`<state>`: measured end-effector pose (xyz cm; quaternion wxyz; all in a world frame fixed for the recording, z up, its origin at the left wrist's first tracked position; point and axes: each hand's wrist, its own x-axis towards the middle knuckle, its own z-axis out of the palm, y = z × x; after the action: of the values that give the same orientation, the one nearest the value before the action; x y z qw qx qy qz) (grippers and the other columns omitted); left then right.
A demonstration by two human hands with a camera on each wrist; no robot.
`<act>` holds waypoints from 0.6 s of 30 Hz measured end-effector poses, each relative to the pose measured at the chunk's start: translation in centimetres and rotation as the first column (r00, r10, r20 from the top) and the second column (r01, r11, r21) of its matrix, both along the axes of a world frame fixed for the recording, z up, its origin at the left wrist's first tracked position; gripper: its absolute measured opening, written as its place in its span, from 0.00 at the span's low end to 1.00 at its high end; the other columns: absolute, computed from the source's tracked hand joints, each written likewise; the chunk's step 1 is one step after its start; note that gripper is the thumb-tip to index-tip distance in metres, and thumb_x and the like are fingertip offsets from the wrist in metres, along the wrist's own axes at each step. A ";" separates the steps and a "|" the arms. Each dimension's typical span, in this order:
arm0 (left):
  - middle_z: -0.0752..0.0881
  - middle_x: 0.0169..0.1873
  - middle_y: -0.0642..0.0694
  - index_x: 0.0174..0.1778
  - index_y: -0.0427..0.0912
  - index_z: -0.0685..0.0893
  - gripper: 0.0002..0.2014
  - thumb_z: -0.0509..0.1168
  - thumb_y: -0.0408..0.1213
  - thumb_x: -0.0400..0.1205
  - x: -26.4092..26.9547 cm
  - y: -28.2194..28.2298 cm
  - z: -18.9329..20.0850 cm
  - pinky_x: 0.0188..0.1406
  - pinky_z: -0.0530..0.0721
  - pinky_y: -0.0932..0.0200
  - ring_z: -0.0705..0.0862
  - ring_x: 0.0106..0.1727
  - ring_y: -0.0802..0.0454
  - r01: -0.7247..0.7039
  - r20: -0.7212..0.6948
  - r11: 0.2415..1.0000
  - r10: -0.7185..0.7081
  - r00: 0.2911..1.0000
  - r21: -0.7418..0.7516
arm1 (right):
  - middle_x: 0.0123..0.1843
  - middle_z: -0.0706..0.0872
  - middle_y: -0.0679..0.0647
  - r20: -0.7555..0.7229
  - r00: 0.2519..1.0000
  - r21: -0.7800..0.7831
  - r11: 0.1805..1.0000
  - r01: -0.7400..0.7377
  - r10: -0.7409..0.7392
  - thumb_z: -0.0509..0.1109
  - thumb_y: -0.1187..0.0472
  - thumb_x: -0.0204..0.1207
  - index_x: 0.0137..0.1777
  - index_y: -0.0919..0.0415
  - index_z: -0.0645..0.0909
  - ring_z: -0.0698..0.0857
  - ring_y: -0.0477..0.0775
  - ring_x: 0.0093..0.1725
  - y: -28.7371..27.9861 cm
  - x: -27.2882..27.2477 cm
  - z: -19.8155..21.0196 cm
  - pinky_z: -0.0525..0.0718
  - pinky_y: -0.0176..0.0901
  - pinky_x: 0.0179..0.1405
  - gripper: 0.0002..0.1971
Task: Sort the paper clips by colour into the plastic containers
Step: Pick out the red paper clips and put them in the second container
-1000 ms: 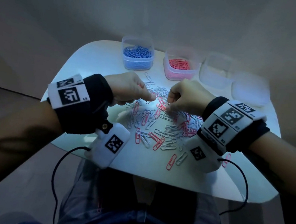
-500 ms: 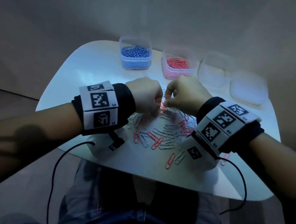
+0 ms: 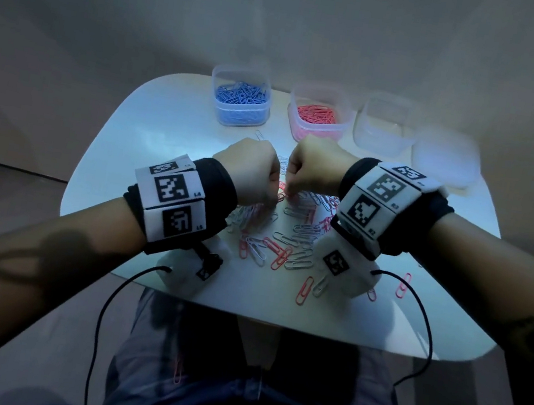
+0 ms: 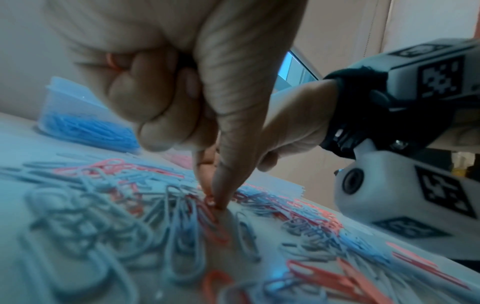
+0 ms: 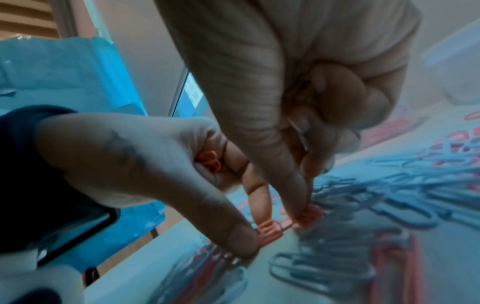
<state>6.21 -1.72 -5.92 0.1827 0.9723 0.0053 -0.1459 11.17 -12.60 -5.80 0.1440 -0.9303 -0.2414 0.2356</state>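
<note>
Left hand has swung in beside the right hand; both now pinch red clips in the mixed pile, more tucked in the palms. Red container waits behind.

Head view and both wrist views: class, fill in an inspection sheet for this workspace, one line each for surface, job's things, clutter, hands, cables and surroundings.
Surface: white rounded table, lit from above.
Job's things: loose pile of red and pale paper clips; clear plastic tub of blue clips; clear tub of red clips; clear tub with no coloured clips seen; flat translucent lid.
Clutter: one red clip on the lap.
Hands: left hand pinches a red clip, more red in its palm; right hand pinches a red clip.
Cables: black wrist-camera leads hang off the near edge.
Surroundings: plain wall, dim floor.
</note>
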 end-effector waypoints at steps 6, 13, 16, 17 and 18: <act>0.79 0.28 0.47 0.40 0.39 0.88 0.05 0.72 0.37 0.72 -0.3 0.0 -0.1 0.34 0.71 0.61 0.77 0.38 0.48 0.000 -0.001 1.000 0.000 1.000 -0.008 | 0.31 0.79 0.56 -0.013 1.000 0.053 0.999 -0.009 0.010 0.70 0.66 0.70 0.29 0.62 0.77 0.76 0.50 0.33 -1.0 0.0 0.3 0.72 0.37 0.29 0.09; 0.76 0.23 0.55 0.36 0.42 0.85 0.02 0.71 0.35 0.74 -0.4 0.4 0.2 0.21 0.66 0.71 0.71 0.27 0.61 0.027 -0.058 0.995 -0.032 0.998 -0.093 | 0.31 0.80 0.54 -0.343 0.930 0.367 0.893 0.261 -0.131 0.66 0.70 0.75 0.31 0.59 0.74 0.77 0.44 0.29 -4.8 -1.5 1.5 0.73 0.24 0.18 0.12; 0.74 0.14 0.57 0.31 0.42 0.83 0.06 0.72 0.34 0.73 -0.5 0.9 0.7 0.17 0.63 0.73 0.70 0.19 0.62 -0.035 -0.059 0.939 0.016 0.998 -0.343 | 0.29 0.83 0.55 -0.519 0.835 0.515 0.713 0.475 -0.181 0.67 0.74 0.73 0.37 0.59 0.74 0.81 0.43 0.26 -5.6 -3.0 1.6 0.73 0.26 0.17 0.10; 0.73 0.12 0.56 0.30 0.43 0.83 0.08 0.74 0.34 0.72 -0.7 1.0 1.0 0.16 0.62 0.71 0.66 0.16 0.62 -0.089 -0.096 0.871 0.048 0.994 -0.483 | 0.28 0.84 0.53 -0.564 0.806 0.552 0.646 0.528 -0.176 0.68 0.74 0.73 0.42 0.60 0.75 0.82 0.42 0.25 -5.8 -3.5 1.7 0.74 0.27 0.18 0.09; 0.71 0.12 0.56 0.28 0.45 0.82 0.09 0.76 0.35 0.70 -0.9 1.2 1.3 0.15 0.59 0.69 0.63 0.16 0.62 -0.144 -0.138 0.781 0.075 0.988 -0.608 | 0.27 0.85 0.51 -0.598 0.785 0.581 0.586 0.564 -0.161 0.69 0.73 0.73 0.46 0.60 0.76 0.83 0.42 0.25 -5.9 -4.0 1.9 0.76 0.27 0.20 0.09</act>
<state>5.31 -0.52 -4.62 0.4974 0.8482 0.0236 -0.1804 7.20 -18.51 -3.92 0.6077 -0.7295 -0.0677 0.3065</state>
